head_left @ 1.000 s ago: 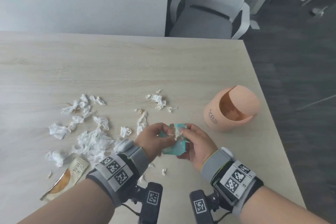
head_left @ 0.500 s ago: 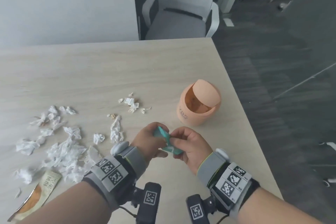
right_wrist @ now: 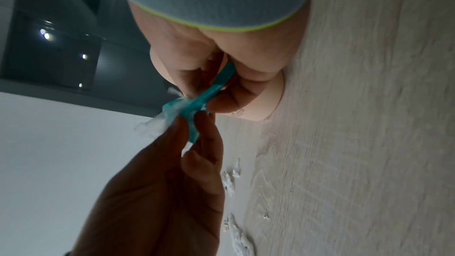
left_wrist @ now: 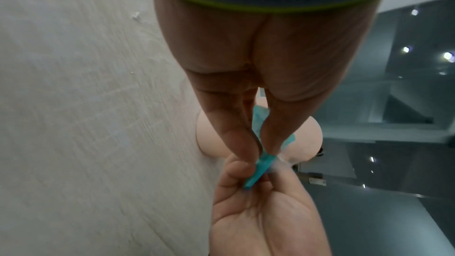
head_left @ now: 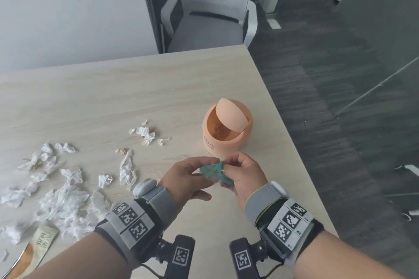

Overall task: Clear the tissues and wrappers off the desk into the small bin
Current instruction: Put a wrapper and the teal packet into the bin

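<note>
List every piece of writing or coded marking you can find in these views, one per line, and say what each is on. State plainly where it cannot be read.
"YBS", uncertain: embossed on the small bin.
Printed characters on the snack wrapper: too blurred to read.
Square black-and-white code markers on the wrist bands: patterns, no words.
Teal wrapper: no legible text.

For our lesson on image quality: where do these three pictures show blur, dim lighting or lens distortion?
Head view: evenly lit, straight desk edges bowed by the wide lens. Left wrist view: left hand dim, teal wrapper smeared. Right wrist view: left hand in dark shadow, wrapper edges soft.
</note>
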The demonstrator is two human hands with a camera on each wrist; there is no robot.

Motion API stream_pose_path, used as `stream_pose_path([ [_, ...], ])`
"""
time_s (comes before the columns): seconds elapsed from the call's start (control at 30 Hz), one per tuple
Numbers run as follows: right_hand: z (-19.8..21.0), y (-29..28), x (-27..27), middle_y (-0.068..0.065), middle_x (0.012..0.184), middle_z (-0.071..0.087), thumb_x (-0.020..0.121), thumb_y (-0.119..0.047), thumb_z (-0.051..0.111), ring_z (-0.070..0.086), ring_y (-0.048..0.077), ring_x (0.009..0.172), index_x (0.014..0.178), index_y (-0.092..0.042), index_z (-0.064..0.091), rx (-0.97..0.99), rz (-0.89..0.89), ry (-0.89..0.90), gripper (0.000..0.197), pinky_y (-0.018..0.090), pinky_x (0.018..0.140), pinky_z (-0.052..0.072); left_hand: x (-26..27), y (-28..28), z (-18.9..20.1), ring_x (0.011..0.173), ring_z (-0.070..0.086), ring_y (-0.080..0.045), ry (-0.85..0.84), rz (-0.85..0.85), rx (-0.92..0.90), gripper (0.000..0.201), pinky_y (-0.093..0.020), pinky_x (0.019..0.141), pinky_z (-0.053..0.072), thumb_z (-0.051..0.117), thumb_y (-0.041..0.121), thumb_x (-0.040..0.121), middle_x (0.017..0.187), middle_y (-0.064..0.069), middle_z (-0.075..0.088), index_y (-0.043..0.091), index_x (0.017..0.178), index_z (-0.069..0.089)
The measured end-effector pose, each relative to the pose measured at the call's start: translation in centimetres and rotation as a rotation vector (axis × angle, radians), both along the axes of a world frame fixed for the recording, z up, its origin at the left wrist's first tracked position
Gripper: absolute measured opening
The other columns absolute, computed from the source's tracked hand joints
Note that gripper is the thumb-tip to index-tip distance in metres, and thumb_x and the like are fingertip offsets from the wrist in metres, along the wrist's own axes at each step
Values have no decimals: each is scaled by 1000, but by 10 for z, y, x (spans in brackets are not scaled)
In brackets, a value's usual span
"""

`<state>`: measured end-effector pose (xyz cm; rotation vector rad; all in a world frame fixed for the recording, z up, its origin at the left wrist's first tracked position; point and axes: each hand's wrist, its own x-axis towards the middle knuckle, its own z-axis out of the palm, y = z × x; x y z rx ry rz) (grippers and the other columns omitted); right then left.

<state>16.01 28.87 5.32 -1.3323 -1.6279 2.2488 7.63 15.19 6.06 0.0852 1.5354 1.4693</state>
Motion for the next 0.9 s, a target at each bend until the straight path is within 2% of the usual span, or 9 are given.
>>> stream_pose_path([
  [0.1,4,3,2,15,80,66,82,5,68,64,26,68,71,-12,64,-104,-14,53,21,33,60,54,0,11,6,72,69,-19,159,30,-72,23,-32,56,58,75,-1,80,90,-11,77,21,85,79],
  [0.27,16,19,6,15,91,74,95,-6,56,70,31,79,93,-5,68,-222,-61,170,12,36,60,56,-15,26,12,66,67,-18,363,117,-174,5,-39,61,61,74,13,84,79,-10,74,14,89,76],
  [0.4,19,41,7,6,86,74,94,-7,55,68,27,73,86,-14,70,52,-35,184,18,31,54,47,-38,42,20,61,68,-15,509,230,-200,6,-38,60,62,74,17,85,79,-5,74,21,89,73],
  [0.53,19,65,3,1,82,71,89,-12,58,60,18,70,83,-18,69,307,-69,222,14,31,54,44,-54,66,21,58,67,-14,696,262,-248,17,-34,51,57,77,22,79,80,-1,72,23,83,60],
  [0.6,19,73,-1,-5,87,71,89,-14,60,60,11,74,86,-22,69,428,-70,228,12,29,62,46,-56,74,16,58,61,-15,823,183,-327,22,-31,51,49,79,30,74,76,5,69,29,75,57],
  [0.67,15,79,-7,-10,99,68,89,-16,62,60,4,89,91,-29,67,589,-29,240,13,19,76,44,-55,78,10,65,59,-13,940,49,-392,24,-28,53,43,79,32,72,76,11,65,37,68,56],
  [0.73,7,87,-15,-13,109,60,85,-17,65,55,0,104,97,-29,65,798,87,243,17,18,85,42,-52,82,6,75,60,-10,1031,-107,-416,25,-26,63,46,74,28,75,83,18,65,44,64,58],
  [0.83,-9,92,-21,-7,122,58,81,-28,62,52,13,115,107,-23,68,1027,294,198,27,30,96,42,-51,81,8,87,62,-12,1088,-313,-455,25,-29,75,51,60,23,82,97,18,68,45,78,72],
  [0.9,-15,94,-21,-5,130,56,83,-38,55,49,21,120,115,-26,67,1059,353,130,36,28,98,36,-52,80,9,95,62,-16,1110,-484,-525,29,-29,78,50,51,26,85,109,13,69,42,95,74],
])
